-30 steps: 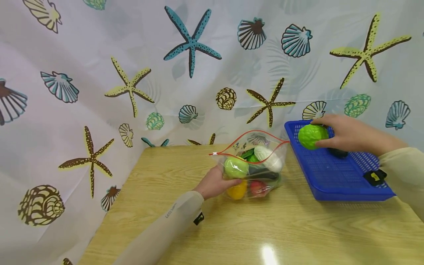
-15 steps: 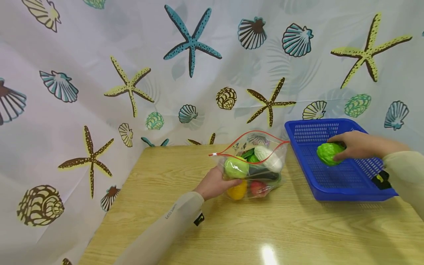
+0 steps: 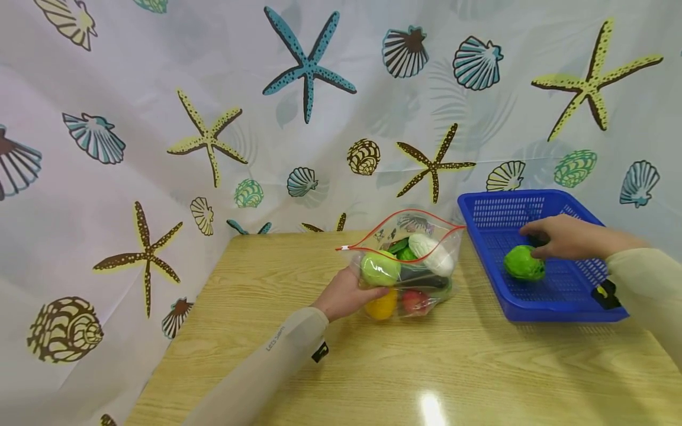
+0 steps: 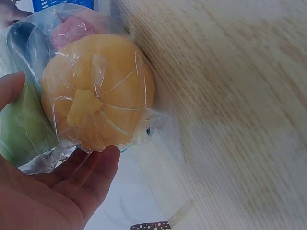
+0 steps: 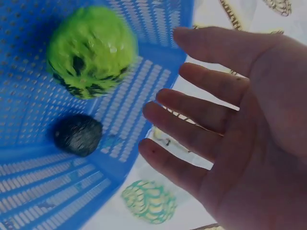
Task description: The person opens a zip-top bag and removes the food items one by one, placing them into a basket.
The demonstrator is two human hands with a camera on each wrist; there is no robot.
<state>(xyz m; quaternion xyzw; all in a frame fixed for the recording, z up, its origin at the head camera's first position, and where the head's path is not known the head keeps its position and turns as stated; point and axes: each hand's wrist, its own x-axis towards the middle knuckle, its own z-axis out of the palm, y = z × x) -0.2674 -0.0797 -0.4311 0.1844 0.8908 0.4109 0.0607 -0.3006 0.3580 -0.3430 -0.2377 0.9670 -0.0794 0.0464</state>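
Note:
My left hand [image 3: 343, 294] grips the side of a clear zip bag [image 3: 437, 302], thumb in front. The bag's red-edged mouth gapes. Inside it are a pale green round fruit [image 3: 380, 269], a white vegetable [image 3: 433, 254], a long dark vegetable [image 3: 421, 278], a red piece [image 3: 415, 302] and an orange pumpkin [image 4: 105, 86]. To the right, a green toy cabbage [image 3: 524, 264] lies in the blue basket [image 3: 508, 310]. My right hand [image 3: 572, 236] hovers over the basket beside the cabbage, holding nothing, its fingers extended in the right wrist view.
A dark, avocado-like lump [image 5: 79, 135] sits in the basket near the cabbage. Bag and basket stand on a wooden table [image 3: 405, 367]. Behind them hangs a white curtain [image 3: 330, 148] printed with starfish and shells.
My right hand has lowered the cabbage into the basket and let go of it. The left hand and the bag have stayed in place.

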